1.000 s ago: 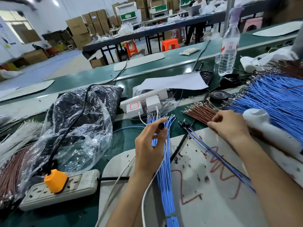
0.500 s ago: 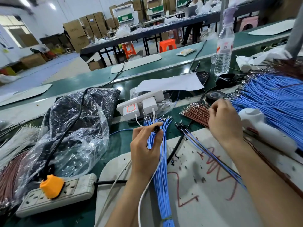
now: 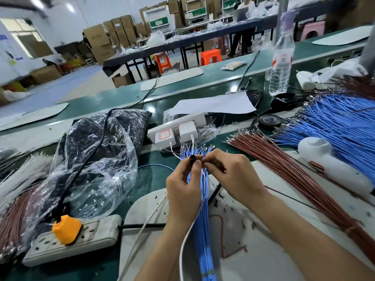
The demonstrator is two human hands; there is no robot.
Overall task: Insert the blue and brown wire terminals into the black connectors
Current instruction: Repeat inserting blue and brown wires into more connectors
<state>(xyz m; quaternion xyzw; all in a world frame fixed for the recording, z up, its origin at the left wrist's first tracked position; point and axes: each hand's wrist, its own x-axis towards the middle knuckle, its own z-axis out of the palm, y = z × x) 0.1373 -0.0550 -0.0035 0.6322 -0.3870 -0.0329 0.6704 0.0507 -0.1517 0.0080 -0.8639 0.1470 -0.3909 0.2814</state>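
Head view: both hands meet above the blue wire bundle (image 3: pixel 203 240).
The left hand (image 3: pixel 183 191) pinches a black connector (image 3: pixel 192 157) at its fingertips. Just beside it, the right hand (image 3: pixel 233 175), fingers curled, pinches a brown wire (image 3: pixel 213 164) whose tip is at the connector.

**Bench surface: contents**

Green bench (image 3: pixel 148 179). Landmark: white charger strip (image 3: pixel 176 126), mid-bench, with two white chargers plugged in.

- Just behind it: sheet of paper (image 3: pixel 215 103).
- Behind and to the right: water bottle (image 3: pixel 281 63), upright.
- Left: clear plastic bag (image 3: pixel 95 159) with dark contents.
- Left and nearer: grey socket strip (image 3: pixel 97 230) with an orange plug (image 3: pixel 66 232) in it.
- Far left: white wires (image 3: pixel 22 171) and brown wires (image 3: pixel 12 218).
- Directly in front: white mat (image 3: pixel 253 250). A blue wire bundle (image 3: pixel 205 240) lies along it, tips toward the strip.
- Right: black tape roll (image 3: pixel 269 120) and a fanned brown wire bundle (image 3: pixel 284 171).
- Further right: blue wire heap (image 3: pixel 341 126) and a white handheld device (image 3: pixel 328 165).
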